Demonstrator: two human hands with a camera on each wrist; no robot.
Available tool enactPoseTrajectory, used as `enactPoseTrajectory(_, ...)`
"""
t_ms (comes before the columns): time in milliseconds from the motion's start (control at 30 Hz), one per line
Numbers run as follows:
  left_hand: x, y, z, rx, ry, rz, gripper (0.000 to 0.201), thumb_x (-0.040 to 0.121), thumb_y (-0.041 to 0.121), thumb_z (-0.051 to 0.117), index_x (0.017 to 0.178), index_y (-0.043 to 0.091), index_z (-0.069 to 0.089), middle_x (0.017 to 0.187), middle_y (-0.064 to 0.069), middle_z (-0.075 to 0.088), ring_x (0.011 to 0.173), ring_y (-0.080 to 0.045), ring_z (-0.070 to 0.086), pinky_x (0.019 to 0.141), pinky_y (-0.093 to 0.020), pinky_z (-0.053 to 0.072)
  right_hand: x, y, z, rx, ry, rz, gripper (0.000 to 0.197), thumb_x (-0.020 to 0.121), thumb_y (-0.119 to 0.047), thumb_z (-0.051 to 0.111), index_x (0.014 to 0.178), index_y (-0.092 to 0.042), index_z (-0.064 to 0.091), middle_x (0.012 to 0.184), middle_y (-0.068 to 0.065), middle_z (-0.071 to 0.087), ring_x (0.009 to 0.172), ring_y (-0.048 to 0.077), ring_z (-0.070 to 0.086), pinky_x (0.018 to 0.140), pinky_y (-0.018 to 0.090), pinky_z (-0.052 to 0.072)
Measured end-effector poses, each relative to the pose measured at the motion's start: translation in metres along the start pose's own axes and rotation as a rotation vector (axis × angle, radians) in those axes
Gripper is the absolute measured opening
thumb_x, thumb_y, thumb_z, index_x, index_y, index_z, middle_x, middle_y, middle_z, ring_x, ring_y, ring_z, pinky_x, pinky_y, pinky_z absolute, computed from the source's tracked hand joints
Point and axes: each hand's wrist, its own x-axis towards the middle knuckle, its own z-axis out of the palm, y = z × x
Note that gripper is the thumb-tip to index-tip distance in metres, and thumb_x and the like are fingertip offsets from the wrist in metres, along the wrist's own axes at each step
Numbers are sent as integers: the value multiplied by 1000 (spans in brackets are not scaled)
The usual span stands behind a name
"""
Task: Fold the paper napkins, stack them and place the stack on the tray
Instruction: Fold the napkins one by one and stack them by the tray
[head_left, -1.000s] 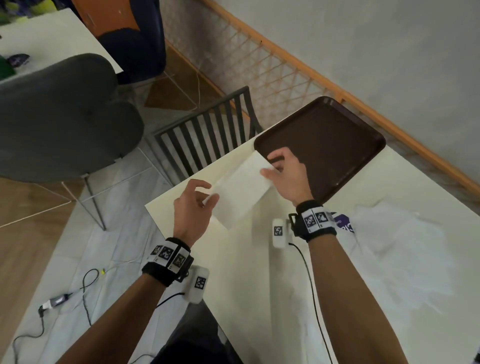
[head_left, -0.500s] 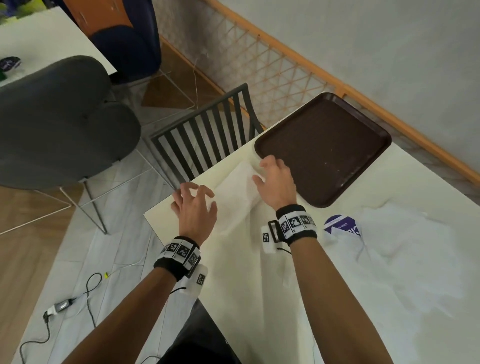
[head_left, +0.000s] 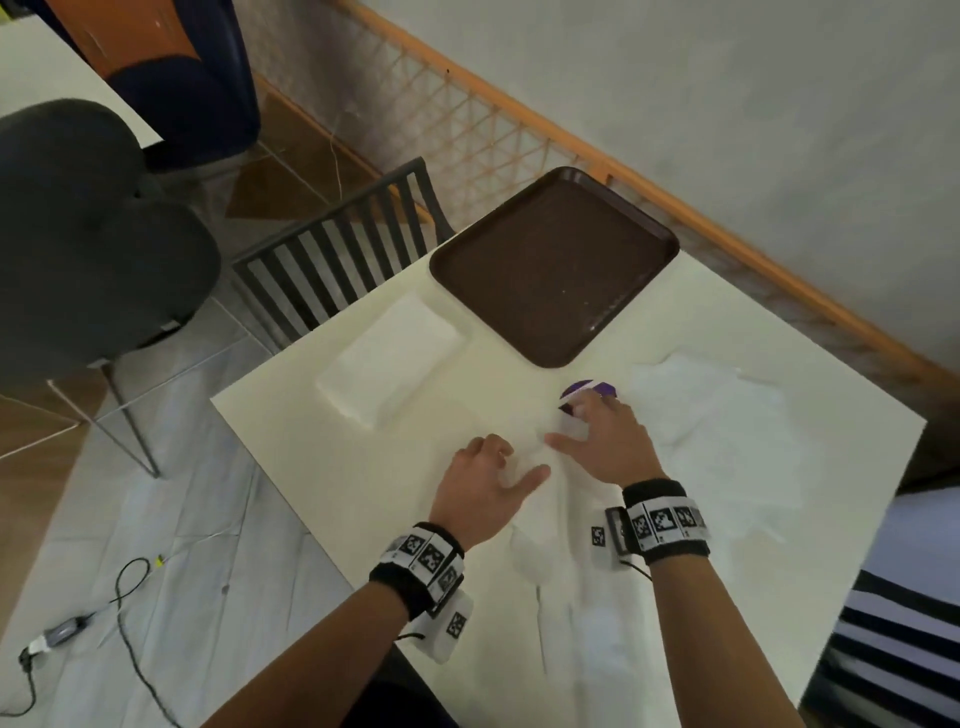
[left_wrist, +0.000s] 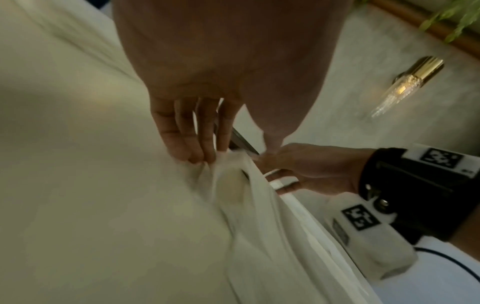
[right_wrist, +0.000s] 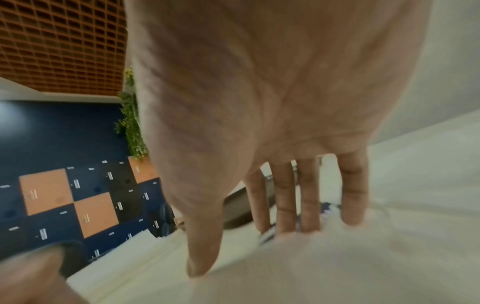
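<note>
One folded napkin (head_left: 389, 358) lies pointing tray-ward (head_left: 644, 280).

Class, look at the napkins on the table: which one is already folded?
The folded napkin, a neat rectangle left of the tray. The others lie loose and crumpled by both hands.

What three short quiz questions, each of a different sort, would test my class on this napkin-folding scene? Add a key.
1. True or false: the folded napkin lies on the brown tray.
2. Which hand gathers the next napkin with its fingertips? A) left hand B) right hand
3. Fill in: the purple label lies on the table just beyond the ___ hand.

Key: 1 false, it lies on the table beside the tray; 2 A; 3 right.
</note>
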Motion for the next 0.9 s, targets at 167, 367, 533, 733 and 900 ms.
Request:
enactPoseTrajectory(167, -8, 11, 16, 4, -33, 30, 27, 86, 36, 83, 100, 25, 62, 104, 6, 61, 88, -15, 64, 89, -42, 57, -13, 17, 6, 116, 144, -23, 24, 95, -41, 77, 112, -25, 70, 115, 0, 76, 113, 31, 68, 94, 45, 55)
enactPoseTrajectory(367, -14, 17, -11, -162, 62, 110, 74, 74, 54, 92, 132, 32, 51, 131, 12, 50, 116, -10, 56, 103, -28, 48, -57, 7, -40, 386, 169, -320, 13, 98, -29, 80, 94, -29, 68, 97, -20, 74, 99, -2, 67, 85, 9, 45)
enactPoseTrajectory(533, -12, 57, -61, -503, -127, 111, 73, 82, 43, 90, 144, 34, 54, 139, 14, 63, 134, 0, 55, 116, -29, 44, -98, -26, -100, 456, -4, -546, 7, 101, -32, 77, 103, -28, 72, 106, -13, 76, 109, 13, 71, 94, 22, 50)
enactPoseTrajectory(733, -26, 82, -95, -698, -186, 216, 21, 100, 18, 74, 113, 2, 70, 121, -10, 77, 120, -26, 71, 109, -42, 54, -105, -33, -116, 714, 189, -526, 3, 107, -24, 70, 104, -22, 70, 106, -7, 73, 101, 15, 69, 89, 25, 51)
enactPoseTrajectory(900, -36, 76, -83, -779, -370, 34, 50, 106, 64, 46, 149, 39, 51, 150, 6, 59, 142, -19, 54, 123, -54, 39, -114, -33, -105, 847, 181, -511, 8, 107, -16, 67, 102, -22, 68, 93, -10, 68, 75, 2, 59, 69, 12, 42)
